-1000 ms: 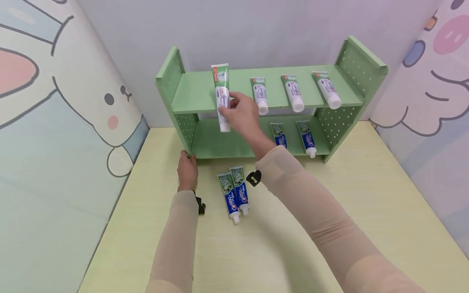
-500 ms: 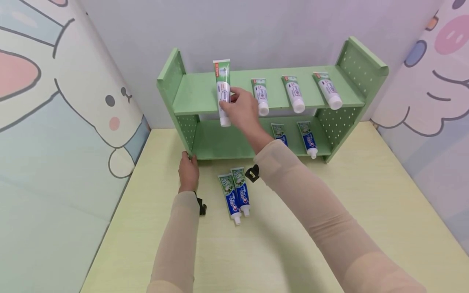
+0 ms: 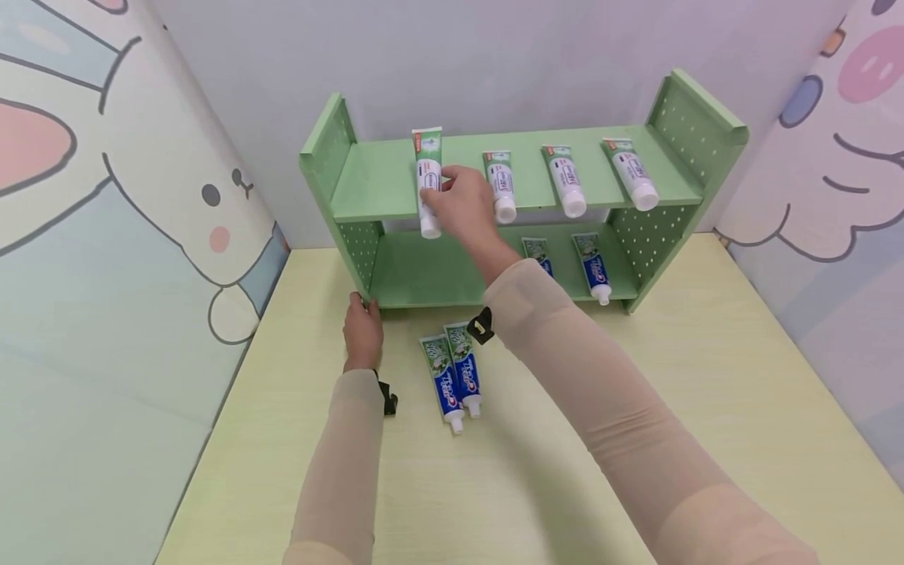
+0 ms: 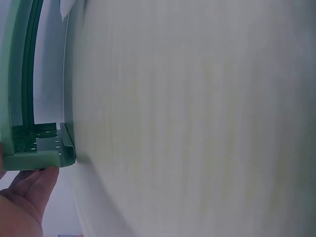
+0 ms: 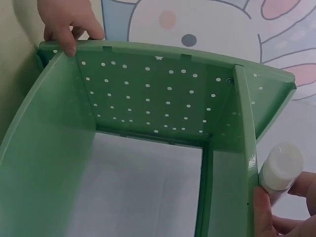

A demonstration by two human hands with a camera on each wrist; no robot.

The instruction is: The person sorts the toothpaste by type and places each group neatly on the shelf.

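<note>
My right hand (image 3: 462, 202) pinches a white-and-green toothpaste tube (image 3: 428, 176) between thumb and fingers at the left part of the green shelf's (image 3: 395, 176) upper board. The cap end points toward me and juts past the board's front edge, as the right wrist view also shows with the white cap (image 5: 285, 165) right beside that edge. To its right, several matching tubes (image 3: 565, 180) lie in a row, caps forward. Low at the left, my left hand (image 3: 363, 333) grips the shelf's front bottom corner; in the right wrist view its thumb lies over the front edge.
Two blue-and-green toothpaste tubes (image 3: 443, 383) lie side by side on the pale wooden table (image 3: 537, 486) before the shelf. Two more blue tubes (image 3: 592, 267) lie on the lower board at the right, one partly behind my right arm. Cartoon-printed walls (image 3: 162, 196) stand around the table.
My right hand has moved slightly up and back with the white-and-green toothpaste tube, whose far end rose and then came down toward the upper board. My left hand stays at the corner.
</note>
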